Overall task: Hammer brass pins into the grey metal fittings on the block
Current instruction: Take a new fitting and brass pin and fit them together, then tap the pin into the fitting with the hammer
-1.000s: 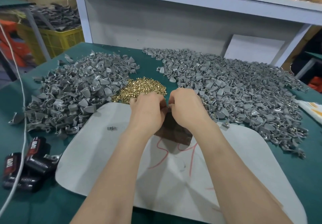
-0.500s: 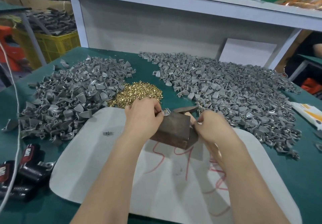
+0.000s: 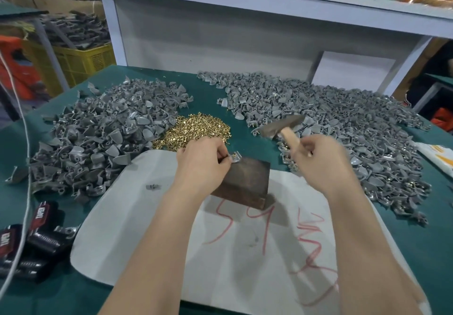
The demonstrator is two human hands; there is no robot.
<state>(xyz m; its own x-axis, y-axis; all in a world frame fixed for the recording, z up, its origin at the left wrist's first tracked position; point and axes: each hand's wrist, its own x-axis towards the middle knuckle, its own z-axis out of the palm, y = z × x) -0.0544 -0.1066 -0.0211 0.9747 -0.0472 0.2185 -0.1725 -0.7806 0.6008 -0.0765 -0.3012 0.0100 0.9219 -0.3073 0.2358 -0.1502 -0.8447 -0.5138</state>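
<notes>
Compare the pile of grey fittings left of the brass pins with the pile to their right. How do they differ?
The left pile is smaller and plain grey; the right pile spreads wider and farther back, with brass glints among its fittings near its front edge. The left pile touches the heap of brass pins; the right pile lies apart from it, green table between. Both are loose heaps of similar grey fittings.

Two fitting heaps; one brass pin heap; one block; one hammer.
</notes>
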